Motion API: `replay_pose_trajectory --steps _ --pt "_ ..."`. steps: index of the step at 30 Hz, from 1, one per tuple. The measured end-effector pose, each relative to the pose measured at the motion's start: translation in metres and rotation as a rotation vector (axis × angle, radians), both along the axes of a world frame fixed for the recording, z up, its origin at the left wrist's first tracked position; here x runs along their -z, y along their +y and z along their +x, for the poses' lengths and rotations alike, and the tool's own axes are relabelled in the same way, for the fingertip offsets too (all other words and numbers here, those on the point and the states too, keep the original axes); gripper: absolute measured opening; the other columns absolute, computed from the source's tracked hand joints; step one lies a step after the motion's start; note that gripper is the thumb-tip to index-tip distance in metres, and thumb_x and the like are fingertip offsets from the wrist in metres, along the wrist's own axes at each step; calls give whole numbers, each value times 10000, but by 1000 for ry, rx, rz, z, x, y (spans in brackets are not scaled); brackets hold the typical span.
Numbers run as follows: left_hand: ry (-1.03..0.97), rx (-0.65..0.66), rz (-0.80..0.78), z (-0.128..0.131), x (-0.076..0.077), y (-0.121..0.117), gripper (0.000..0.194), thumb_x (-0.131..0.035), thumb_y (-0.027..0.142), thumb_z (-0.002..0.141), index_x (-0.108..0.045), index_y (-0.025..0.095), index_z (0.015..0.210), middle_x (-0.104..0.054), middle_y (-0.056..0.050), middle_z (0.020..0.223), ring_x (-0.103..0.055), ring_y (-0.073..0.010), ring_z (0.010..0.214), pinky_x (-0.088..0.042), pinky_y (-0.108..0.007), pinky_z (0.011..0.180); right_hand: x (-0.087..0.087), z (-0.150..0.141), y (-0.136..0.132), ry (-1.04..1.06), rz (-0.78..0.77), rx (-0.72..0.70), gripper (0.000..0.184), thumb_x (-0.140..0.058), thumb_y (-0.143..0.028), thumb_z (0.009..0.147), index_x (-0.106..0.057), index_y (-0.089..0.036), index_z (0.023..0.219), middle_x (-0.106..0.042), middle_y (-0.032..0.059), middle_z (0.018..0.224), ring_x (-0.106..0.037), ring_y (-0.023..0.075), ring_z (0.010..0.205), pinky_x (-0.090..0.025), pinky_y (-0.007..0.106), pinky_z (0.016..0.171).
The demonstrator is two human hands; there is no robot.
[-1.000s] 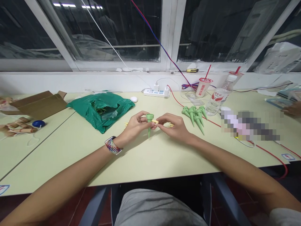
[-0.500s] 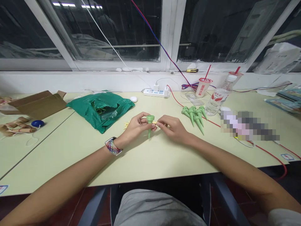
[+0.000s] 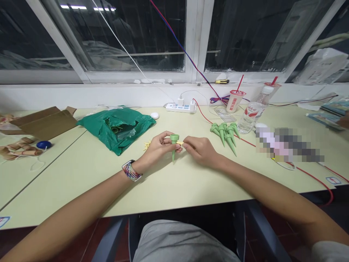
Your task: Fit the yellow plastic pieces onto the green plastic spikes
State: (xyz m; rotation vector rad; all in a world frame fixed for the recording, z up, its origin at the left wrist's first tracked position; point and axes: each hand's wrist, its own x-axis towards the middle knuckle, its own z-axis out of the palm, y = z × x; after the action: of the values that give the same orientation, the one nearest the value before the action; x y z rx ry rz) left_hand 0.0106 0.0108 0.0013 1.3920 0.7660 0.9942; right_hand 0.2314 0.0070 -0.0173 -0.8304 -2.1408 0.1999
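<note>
My left hand (image 3: 160,149) grips a green plastic cone spike (image 3: 173,146), which stands point down with its wide top upward. My right hand (image 3: 200,150) pinches a small yellow piece (image 3: 180,143) at its fingertips, right beside the spike's top. The far end of that piece is hidden by the spike and fingers. Several similar green spikes (image 3: 224,136) lie grouped on the table beyond my right hand. More yellow bits (image 3: 147,145) lie just behind my left hand.
A green plastic bag (image 3: 117,129) and a cardboard box (image 3: 43,122) sit left, near wooden pieces and a blue round object (image 3: 44,145). A power strip (image 3: 180,108), cup (image 3: 233,100) and water bottle (image 3: 252,112) stand at the back. Another person's hand (image 3: 344,122) shows at the right edge.
My hands have shifted only slightly, and the spike stays in my left hand. The view has tilted a little. The other person's hand has moved toward the right edge.
</note>
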Motion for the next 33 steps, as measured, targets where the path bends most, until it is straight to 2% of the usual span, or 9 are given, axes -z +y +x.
replay_pose_trajectory --steps 4,6,11,16,20,22,26,31,33 --pt "-4 14 -2 0 -1 0 304 -870 266 833 -643 176 1015 -765 -35 845 -755 -176 806 -591 -336 843 1 0 2 -43 107 2 338 -442 -372 1105 -606 -199 865 -685 14 732 -550 123 586 -325 284 593" --pt "-4 26 -5 0 -2 -1 301 -871 264 832 -644 175 1008 -761 -32 839 -752 -175 804 -591 -334 839 2 1 3 -78 116 22 418 -368 -358 1125 -582 -205 801 -652 12 674 -524 129 569 -306 295 588" --pt "-9 19 -8 1 -1 -1 297 -869 269 835 -650 177 1014 -760 -33 839 -748 -179 807 -586 -344 848 -1 0 1 -63 112 21 345 -453 -418 1098 -602 -205 871 -687 29 755 -542 136 605 -318 291 603" --pt "-70 27 -110 -2 3 1 302 -876 271 833 -665 165 1022 -774 -63 933 -745 -174 857 -573 -319 864 -4 -4 -5 53 -162 49 417 -359 -382 1136 -544 -222 798 -626 -7 681 -535 136 597 -339 280 616" --pt "-112 36 -205 -2 2 1 308 -890 263 811 -669 146 991 -770 -76 925 -745 -182 871 -569 -321 884 -3 -4 -6 45 -90 39 241 -494 -388 1086 -609 -212 967 -720 28 869 -591 144 685 -358 279 648" --pt "-92 32 -172 -2 -1 0 317 -894 256 804 -661 153 994 -766 -65 896 -747 -186 855 -573 -327 872 -3 -5 -6 -8 -87 21 255 -484 -356 1087 -618 -211 926 -719 27 857 -589 145 697 -344 281 652" --pt "-15 -6 -42 -3 -9 -1 313 -885 237 809 -644 172 999 -755 -35 850 -749 -184 826 -578 -322 843 -1 -8 -8 -24 -257 -6 335 -410 -338 1111 -595 -210 863 -661 -10 723 -572 137 647 -337 266 630" --pt "-14 146 -117 -5 -8 -2 268 -860 254 844 -637 159 961 -748 -55 864 -759 -190 842 -586 -326 854 1 -5 -5 -123 54 60 285 -461 -410 1074 -603 -195 952 -707 56 849 -545 153 639 -312 298 614" --pt "0 118 -77 -4 -5 -3 293 -864 267 842 -628 165 982 -742 -46 857 -762 -191 816 -595 -326 827 0 -6 -5 -118 18 29 335 -436 -413 1081 -585 -206 863 -684 46 784 -551 155 635 -314 300 608"
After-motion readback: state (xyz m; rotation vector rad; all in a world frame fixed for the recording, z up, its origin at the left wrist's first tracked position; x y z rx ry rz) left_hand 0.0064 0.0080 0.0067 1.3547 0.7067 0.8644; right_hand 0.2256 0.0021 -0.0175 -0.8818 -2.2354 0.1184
